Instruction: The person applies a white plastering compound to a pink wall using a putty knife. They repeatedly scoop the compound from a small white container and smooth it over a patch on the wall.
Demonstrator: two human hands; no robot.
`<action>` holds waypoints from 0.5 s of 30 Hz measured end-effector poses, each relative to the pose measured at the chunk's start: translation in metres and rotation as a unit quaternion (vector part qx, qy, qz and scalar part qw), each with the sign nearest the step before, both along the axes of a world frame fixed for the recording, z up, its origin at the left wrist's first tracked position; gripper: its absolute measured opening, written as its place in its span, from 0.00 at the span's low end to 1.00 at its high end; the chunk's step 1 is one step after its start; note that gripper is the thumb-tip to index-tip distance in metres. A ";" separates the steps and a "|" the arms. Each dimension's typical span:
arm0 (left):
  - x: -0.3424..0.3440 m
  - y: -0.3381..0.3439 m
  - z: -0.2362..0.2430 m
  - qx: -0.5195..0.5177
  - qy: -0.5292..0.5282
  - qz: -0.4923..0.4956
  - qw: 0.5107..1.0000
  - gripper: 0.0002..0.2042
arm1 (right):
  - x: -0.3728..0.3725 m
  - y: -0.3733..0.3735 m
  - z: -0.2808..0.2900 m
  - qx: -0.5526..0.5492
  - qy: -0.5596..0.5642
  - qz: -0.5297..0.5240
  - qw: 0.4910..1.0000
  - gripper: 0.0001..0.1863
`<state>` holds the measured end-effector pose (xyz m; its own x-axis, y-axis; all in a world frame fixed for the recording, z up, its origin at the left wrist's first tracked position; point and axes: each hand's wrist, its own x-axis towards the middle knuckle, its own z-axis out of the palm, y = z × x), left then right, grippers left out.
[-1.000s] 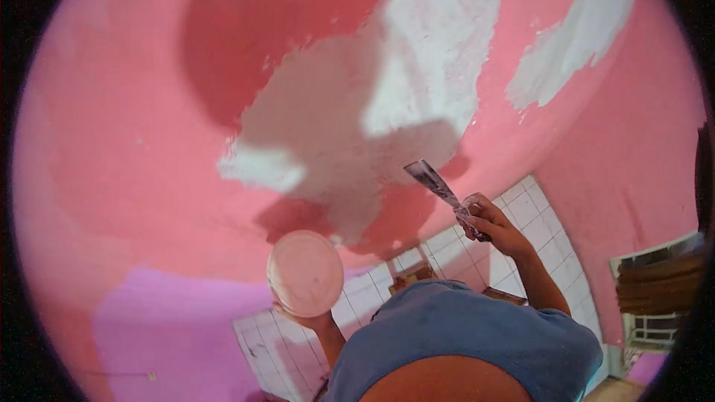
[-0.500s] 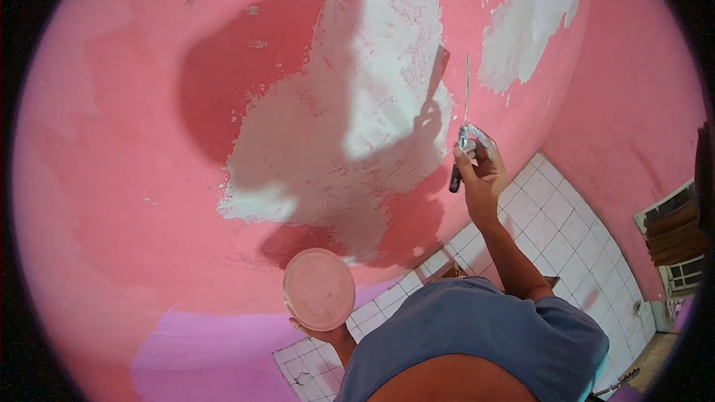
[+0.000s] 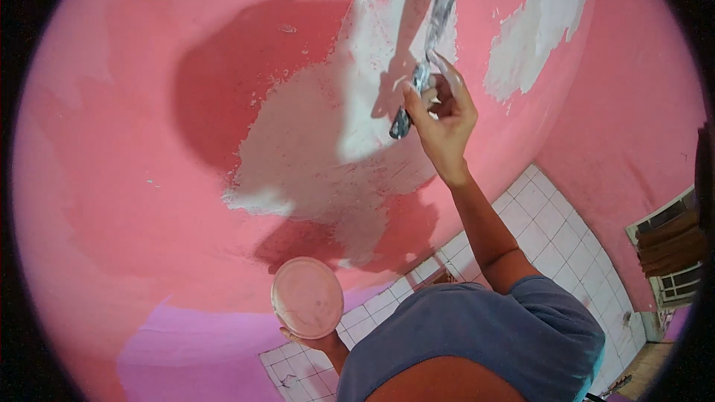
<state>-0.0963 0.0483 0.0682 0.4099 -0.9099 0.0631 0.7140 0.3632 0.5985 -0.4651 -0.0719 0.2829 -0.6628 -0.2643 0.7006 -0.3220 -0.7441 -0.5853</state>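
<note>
My right hand (image 3: pixel 445 115) grips a putty knife (image 3: pixel 441 18) by its dark, white-smeared handle. The blade points up, turned flat-side toward me, over the upper part of a white putty patch (image 3: pixel 365 115) on the pink wall (image 3: pixel 208 253). Whether the blade touches the wall I cannot tell. Low on the left, my left hand (image 3: pixel 302 337) supports a round pinkish lid or disc (image 3: pixel 307 298) from beneath; most of its fingers are hidden behind the disc. Shadows of my head and of the knife fall across the patch.
Another white putty patch (image 3: pixel 532 30) is on the wall at the upper right. Purple paint (image 3: pixel 201 350) covers the wall's lower left. White floor tiles (image 3: pixel 547 234) run below and to the right. A window with brown cloth (image 3: pixel 674 238) is at the far right.
My right hand has moved up and left with the putty knife, whose blade has turned from edge-on to flat-side. The left hand and the disc have shifted slightly left and down.
</note>
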 end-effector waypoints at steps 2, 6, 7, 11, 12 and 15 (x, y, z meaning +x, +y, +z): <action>0.009 -0.003 -0.013 0.024 -0.014 0.023 0.999 0.29 | -0.001 -0.009 0.009 -0.017 -0.012 0.018 1.000 0.25; 0.026 -0.007 -0.041 -0.006 -0.205 0.077 0.976 0.28 | 0.006 -0.010 0.022 0.019 0.014 0.045 0.999 0.24; 0.029 -0.007 -0.047 -0.031 -0.209 0.078 0.974 0.28 | 0.010 -0.012 0.023 0.005 0.008 0.055 0.998 0.23; 0.006 -0.007 -0.018 0.054 -0.311 0.098 0.944 0.31 | 0.010 -0.015 0.019 0.024 0.031 0.039 0.998 0.22; 0.003 -0.007 -0.014 0.047 -0.310 0.088 0.946 0.31 | 0.009 -0.016 0.017 0.024 0.030 0.039 0.998 0.22; 0.006 -0.009 -0.013 0.021 -0.229 0.053 0.972 0.31 | 0.010 -0.016 0.015 0.055 0.056 0.019 0.997 0.22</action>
<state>-0.0902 0.0397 0.0557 0.4399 -0.8694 0.2248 0.3290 0.3889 0.8605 -0.4555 -0.0883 0.2982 -0.5699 -0.3669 0.7353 -0.3630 -0.6903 -0.6258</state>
